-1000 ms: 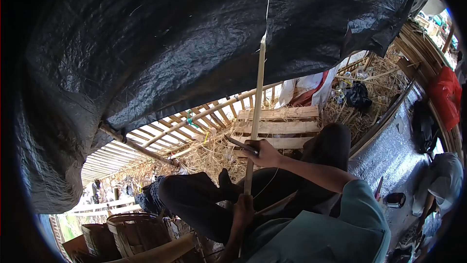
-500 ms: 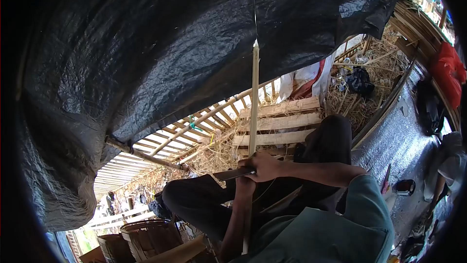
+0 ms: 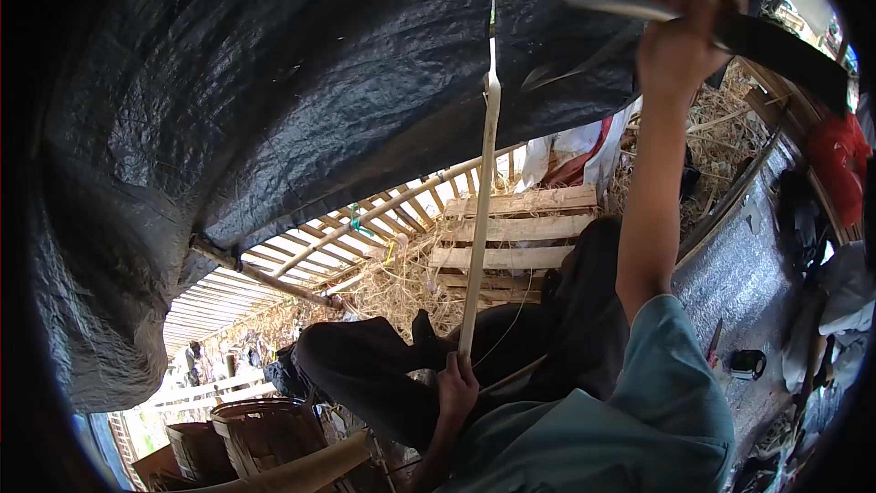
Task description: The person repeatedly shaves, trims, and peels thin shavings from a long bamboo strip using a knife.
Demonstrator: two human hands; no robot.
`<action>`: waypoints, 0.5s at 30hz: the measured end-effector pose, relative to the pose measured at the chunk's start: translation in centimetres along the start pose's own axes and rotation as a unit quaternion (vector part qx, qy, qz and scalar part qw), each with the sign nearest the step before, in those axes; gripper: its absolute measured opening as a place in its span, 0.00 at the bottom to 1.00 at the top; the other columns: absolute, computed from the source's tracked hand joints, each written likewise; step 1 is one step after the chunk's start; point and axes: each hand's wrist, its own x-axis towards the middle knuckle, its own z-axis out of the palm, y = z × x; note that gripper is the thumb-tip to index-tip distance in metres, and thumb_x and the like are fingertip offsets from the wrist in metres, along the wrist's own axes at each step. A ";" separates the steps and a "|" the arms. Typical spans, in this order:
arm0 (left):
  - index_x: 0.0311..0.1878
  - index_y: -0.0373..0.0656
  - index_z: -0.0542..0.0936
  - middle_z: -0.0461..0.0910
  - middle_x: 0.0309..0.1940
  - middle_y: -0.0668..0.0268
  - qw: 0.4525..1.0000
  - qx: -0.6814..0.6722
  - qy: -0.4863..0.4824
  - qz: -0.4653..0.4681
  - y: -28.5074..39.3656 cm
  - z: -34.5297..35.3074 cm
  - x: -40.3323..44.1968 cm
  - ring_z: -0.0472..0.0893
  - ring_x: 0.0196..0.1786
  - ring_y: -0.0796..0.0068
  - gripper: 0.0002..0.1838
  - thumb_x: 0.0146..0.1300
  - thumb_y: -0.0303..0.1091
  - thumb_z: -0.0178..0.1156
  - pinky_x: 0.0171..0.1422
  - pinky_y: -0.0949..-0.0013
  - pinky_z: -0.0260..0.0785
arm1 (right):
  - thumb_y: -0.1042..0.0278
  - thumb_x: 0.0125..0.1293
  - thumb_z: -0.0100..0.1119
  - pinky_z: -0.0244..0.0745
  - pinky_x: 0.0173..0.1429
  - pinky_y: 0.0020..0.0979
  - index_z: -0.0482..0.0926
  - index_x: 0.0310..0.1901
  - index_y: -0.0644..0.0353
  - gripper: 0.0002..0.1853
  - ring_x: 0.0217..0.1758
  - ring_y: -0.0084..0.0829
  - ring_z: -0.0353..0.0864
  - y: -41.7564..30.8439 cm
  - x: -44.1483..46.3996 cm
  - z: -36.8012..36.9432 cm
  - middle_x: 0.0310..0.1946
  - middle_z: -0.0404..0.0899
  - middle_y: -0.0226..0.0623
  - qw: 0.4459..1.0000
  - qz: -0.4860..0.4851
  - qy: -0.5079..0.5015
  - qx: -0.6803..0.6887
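A long pale bamboo strip [image 3: 484, 192] stands nearly upright in front of my lap, its narrow tip against the black sheeting. My left hand [image 3: 458, 388] is closed around its lower part. High at the upper right, my right hand [image 3: 689, 32] grips a large knife, blurred by motion; its broad dark part [image 3: 785, 55] points right and a thinner pale part sticks out left. A faint curved sliver [image 3: 570, 73] shows below the knife, too blurred to name. A thin loose strand [image 3: 511, 324] arcs beside the strip near my knee.
Black plastic sheeting [image 3: 301, 128] hangs overhead. Ahead lie wooden slats [image 3: 520, 228], straw and a bamboo slat fence [image 3: 383, 215]. Woven baskets [image 3: 265, 443] stand lower left. On the right are a grey surface [image 3: 739, 283], a dark roll [image 3: 748, 363] and a red bag [image 3: 835, 160].
My right hand has left the bamboo strip near my left hand and swung up to the right with the knife. The strip's top tilts slightly right.
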 end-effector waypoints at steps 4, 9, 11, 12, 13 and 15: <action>0.38 0.39 0.68 0.73 0.17 0.48 1.000 0.027 0.006 -0.002 0.8 -0.6 -0.4 0.77 0.25 0.42 0.06 0.67 0.32 0.49 0.23 0.49 0.65 | 0.77 0.60 0.52 0.73 0.39 0.34 0.67 0.24 0.59 0.08 0.23 0.29 0.75 -3.5 8.7 -3.6 0.17 0.70 0.33 0.996 -0.046 0.055 0.045; 0.37 0.38 0.67 0.73 0.17 0.48 1.000 0.026 0.010 -0.011 1.0 -0.9 0.0 0.77 0.24 0.43 0.06 0.67 0.31 0.49 0.21 0.49 0.63 | 0.66 0.67 0.48 0.71 0.40 0.31 0.63 0.19 0.52 0.17 0.27 0.24 0.74 -8.4 6.1 -4.9 0.16 0.64 0.24 0.985 0.085 -0.013 0.152; 0.36 0.38 0.67 0.72 0.17 0.48 1.000 -0.004 0.014 -0.009 1.0 -0.9 -0.2 0.76 0.23 0.43 0.06 0.68 0.31 0.49 0.21 0.49 0.62 | 0.63 0.69 0.49 0.69 0.36 0.30 0.66 0.22 0.54 0.16 0.26 0.23 0.74 -8.5 2.2 -4.3 0.18 0.67 0.25 0.985 0.129 0.032 0.113; 0.35 0.38 0.67 0.72 0.16 0.47 1.000 0.003 0.018 -0.007 1.3 -1.0 -0.2 0.76 0.23 0.43 0.06 0.68 0.30 0.49 0.20 0.50 0.61 | 0.63 0.69 0.51 0.69 0.34 0.29 0.68 0.25 0.56 0.14 0.25 0.23 0.74 -7.9 0.0 -3.8 0.20 0.70 0.26 0.992 0.115 0.032 -0.037; 0.35 0.39 0.67 0.72 0.16 0.47 1.000 -0.015 0.017 -0.009 1.0 -0.8 -0.2 0.76 0.23 0.43 0.06 0.68 0.30 0.49 0.20 0.50 0.61 | 0.63 0.69 0.52 0.68 0.32 0.28 0.69 0.27 0.57 0.13 0.24 0.23 0.73 -6.9 -2.3 -3.1 0.23 0.73 0.28 0.977 0.097 0.033 -0.187; 0.35 0.39 0.67 0.72 0.16 0.47 0.999 -0.046 0.008 -0.012 0.3 -0.5 -0.4 0.76 0.23 0.43 0.07 0.68 0.31 0.48 0.19 0.51 0.61 | 0.61 0.66 0.58 0.66 0.24 0.23 0.77 0.38 0.60 0.10 0.20 0.20 0.72 -5.3 -6.8 -2.8 0.27 0.77 0.28 0.921 0.295 -0.023 -0.252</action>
